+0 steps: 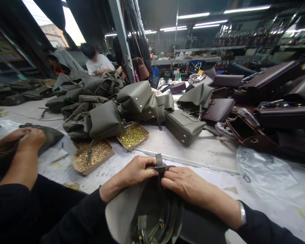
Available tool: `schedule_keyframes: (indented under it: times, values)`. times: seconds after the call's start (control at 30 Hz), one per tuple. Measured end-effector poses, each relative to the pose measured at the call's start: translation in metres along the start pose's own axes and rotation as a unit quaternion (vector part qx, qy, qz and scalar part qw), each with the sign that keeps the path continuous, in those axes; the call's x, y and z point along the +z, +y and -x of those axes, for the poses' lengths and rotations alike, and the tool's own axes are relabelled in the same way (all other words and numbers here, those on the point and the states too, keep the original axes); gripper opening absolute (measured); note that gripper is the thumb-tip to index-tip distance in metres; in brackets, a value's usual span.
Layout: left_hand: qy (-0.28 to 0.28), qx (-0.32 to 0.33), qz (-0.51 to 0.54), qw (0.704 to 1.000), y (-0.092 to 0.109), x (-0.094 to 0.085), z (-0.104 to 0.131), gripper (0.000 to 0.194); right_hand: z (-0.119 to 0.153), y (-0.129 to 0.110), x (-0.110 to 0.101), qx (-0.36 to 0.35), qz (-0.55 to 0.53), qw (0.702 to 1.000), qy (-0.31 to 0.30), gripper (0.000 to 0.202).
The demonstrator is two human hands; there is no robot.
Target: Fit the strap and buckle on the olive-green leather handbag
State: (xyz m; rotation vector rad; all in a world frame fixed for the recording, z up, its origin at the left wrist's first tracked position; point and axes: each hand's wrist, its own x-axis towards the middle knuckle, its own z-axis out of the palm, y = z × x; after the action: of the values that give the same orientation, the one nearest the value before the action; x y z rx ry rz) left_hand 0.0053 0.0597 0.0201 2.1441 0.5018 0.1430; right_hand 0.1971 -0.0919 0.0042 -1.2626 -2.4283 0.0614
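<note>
At far left a co-worker's hands press on a flat olive piece, with two trays of brass hardware beyond. Our left hand and right hand meet at centre, both pinched shut on the strap tab of the olive bag in our lap. The tab stands upright between our fingertips, equally close to both, the bag's body hanging toward us.

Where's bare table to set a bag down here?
Best patch: white table between the olive bag, the right hand and the plastic sheet. A narrow strip lies between the rivet trays and the left hand. Crowded: olive bag pile behind, brown bags at right.
</note>
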Motion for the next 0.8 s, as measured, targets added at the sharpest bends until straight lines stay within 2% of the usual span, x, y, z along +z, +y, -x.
schedule_keyframes:
  times: [0.1,0.23,0.33,0.4,0.47,0.5,0.63,0.8]
  values:
    - [0.040,0.012,-0.096,0.995,0.007,0.007,0.001,0.023,0.002,0.001,0.005,0.045,-0.028,0.998,0.028,0.021]
    - [0.126,0.037,-0.204,0.970,0.014,0.021,-0.001,0.008,0.004,0.000,0.009,0.094,-0.085,0.991,0.053,0.019]
    - [0.178,0.122,-0.234,0.948,0.010,0.026,-0.002,0.004,0.004,0.002,0.010,0.096,-0.136,0.981,0.098,0.019]
    - [0.208,0.188,-0.260,0.924,0.004,0.026,-0.002,0.009,0.003,0.004,0.011,0.092,-0.172,0.973,0.125,0.020]
    - [0.219,0.230,-0.272,0.908,-0.001,0.024,-0.003,0.014,0.003,0.006,0.012,0.092,-0.207,0.964,0.141,0.020]
    - [0.214,0.239,-0.263,0.910,-0.001,0.022,-0.004,0.015,0.003,0.007,0.013,0.093,-0.224,0.959,0.149,0.020]
    - [0.163,0.195,-0.152,0.955,0.008,0.017,-0.012,0.018,0.002,0.009,0.016,0.118,-0.290,0.930,0.192,0.016]
    - [0.115,0.036,-0.020,0.992,0.021,0.015,-0.031,0.029,0.006,0.013,0.021,0.187,-0.360,0.881,0.242,0.012]
